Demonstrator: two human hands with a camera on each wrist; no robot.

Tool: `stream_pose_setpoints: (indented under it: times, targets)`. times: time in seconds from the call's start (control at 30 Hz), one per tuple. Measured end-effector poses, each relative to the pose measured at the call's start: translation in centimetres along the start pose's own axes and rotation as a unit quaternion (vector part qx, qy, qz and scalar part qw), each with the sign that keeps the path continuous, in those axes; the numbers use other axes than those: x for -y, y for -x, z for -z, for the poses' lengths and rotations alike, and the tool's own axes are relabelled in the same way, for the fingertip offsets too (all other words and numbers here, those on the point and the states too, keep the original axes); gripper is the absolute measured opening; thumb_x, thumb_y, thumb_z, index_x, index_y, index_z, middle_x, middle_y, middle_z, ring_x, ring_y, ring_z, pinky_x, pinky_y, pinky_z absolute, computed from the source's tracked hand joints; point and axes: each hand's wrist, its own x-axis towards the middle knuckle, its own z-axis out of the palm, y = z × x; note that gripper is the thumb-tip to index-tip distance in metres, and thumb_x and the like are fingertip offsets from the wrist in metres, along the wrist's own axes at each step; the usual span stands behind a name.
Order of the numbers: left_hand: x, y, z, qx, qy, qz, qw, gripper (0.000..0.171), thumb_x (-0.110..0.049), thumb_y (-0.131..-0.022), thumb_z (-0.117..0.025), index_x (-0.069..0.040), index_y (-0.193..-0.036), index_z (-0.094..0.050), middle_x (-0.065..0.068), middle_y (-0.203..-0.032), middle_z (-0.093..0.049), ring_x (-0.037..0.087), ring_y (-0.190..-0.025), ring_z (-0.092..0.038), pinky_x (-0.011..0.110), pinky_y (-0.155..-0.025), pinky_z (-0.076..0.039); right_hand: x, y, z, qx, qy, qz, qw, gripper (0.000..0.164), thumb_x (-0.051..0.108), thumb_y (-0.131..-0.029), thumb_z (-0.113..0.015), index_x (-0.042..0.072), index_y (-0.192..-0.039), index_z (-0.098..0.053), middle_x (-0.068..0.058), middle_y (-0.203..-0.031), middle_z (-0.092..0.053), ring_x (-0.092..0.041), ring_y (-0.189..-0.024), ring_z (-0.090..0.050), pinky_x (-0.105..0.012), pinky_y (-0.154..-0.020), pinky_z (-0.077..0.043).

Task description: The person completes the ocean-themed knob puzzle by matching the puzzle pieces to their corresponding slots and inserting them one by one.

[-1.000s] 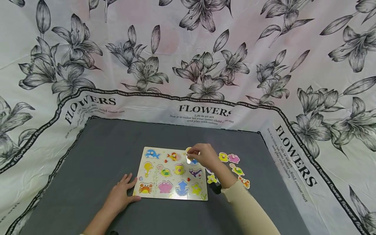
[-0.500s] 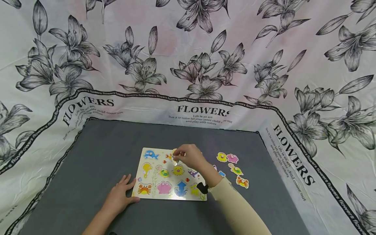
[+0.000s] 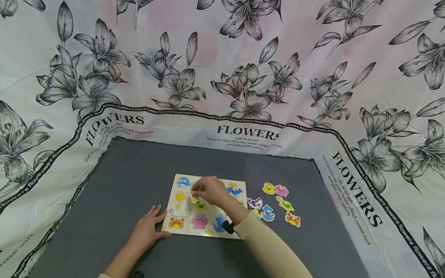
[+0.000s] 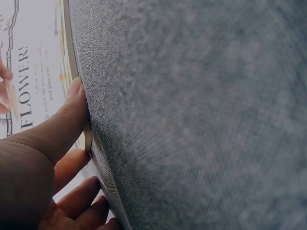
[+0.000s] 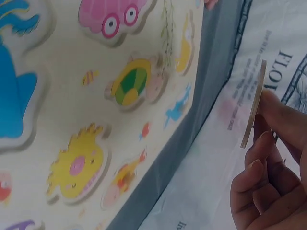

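Note:
A pale wooden puzzle board (image 3: 188, 224) printed with sea animals lies on the dark grey cloth. My right hand (image 3: 210, 190) is above its upper left part, pinching a thin puzzle piece (image 3: 193, 199). The right wrist view shows that piece (image 5: 254, 105) edge-on between thumb and fingers, so its picture is hidden. Spread around the board's lower left corner, my left hand (image 3: 147, 227) touches the edges; its thumb (image 4: 72, 112) lies along the near edge. A blue whale piece (image 3: 183, 182) and a darker blue one (image 3: 234, 191) sit on the board's top row.
Several loose pieces lie right of the board, among them a pink one (image 3: 281, 190), a turtle (image 3: 284, 203), a crab (image 3: 292, 219) and a blue squid (image 3: 267, 213). A flower-printed cloth (image 3: 243, 139) rises behind and at the sides.
My right hand has moved left across the board from its upper right, carrying the puzzle piece. The left hand stays at the board's corner. The head view has shifted slightly.

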Motion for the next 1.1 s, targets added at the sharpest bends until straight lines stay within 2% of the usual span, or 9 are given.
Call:
stream_pose_setpoints:
  times: [0.23,0.43,0.77,1.1]
  targets:
    - [0.1,0.0,-0.1,0.0,0.01,0.006,0.9999,0.09,-0.043,-0.071,-0.088,-0.006,-0.146,-0.054,0.023,-0.16,-0.034,0.048,-0.148,-0.026,0.069,-0.11,-0.033,1.2,-1.1,-1.6,0.019,0.02,-0.014,1.0,0.011,0.028,-0.089,-0.079,0.023,-0.098,-0.081,0.012,-0.087,-0.072,-0.001,-0.07,-0.055,-0.017,-0.062,-0.046]
    - [0.2,0.1,-0.1,-0.011,0.013,-0.002,0.9999,0.089,-0.04,-0.072,-0.088,-0.005,-0.145,-0.054,0.024,-0.159,-0.035,0.049,-0.148,-0.027,0.07,-0.109,-0.034,1.6,-2.3,-3.3,0.033,0.026,-0.021,0.999,0.01,0.029,-0.09,-0.079,0.023,-0.097,-0.081,0.013,-0.089,-0.074,0.001,-0.075,-0.058,-0.018,-0.068,-0.048]
    - [0.2,-0.1,-0.3,-0.012,0.006,-0.012,0.9998,0.087,-0.039,-0.071,-0.088,-0.005,-0.144,-0.056,0.024,-0.159,-0.036,0.048,-0.148,-0.027,0.07,-0.11,-0.033,1.4,-3.3,-5.4,0.032,0.052,-0.014,0.998,0.007,0.028,-0.089,-0.08,0.024,-0.094,-0.081,0.013,-0.085,-0.074,0.002,-0.074,-0.059,-0.019,-0.068,-0.047]
    - [0.2,-0.1,-0.1,-0.007,0.013,-0.006,0.9999,0.087,-0.039,-0.071,-0.088,-0.006,-0.145,-0.056,0.023,-0.159,-0.036,0.046,-0.149,-0.027,0.069,-0.111,-0.032,0.6,-3.8,-6.8,0.057,0.036,-0.022,0.997,0.004,0.026,-0.09,-0.079,0.022,-0.092,-0.08,0.014,-0.086,-0.073,0.0,-0.071,-0.055,-0.019,-0.066,-0.047]
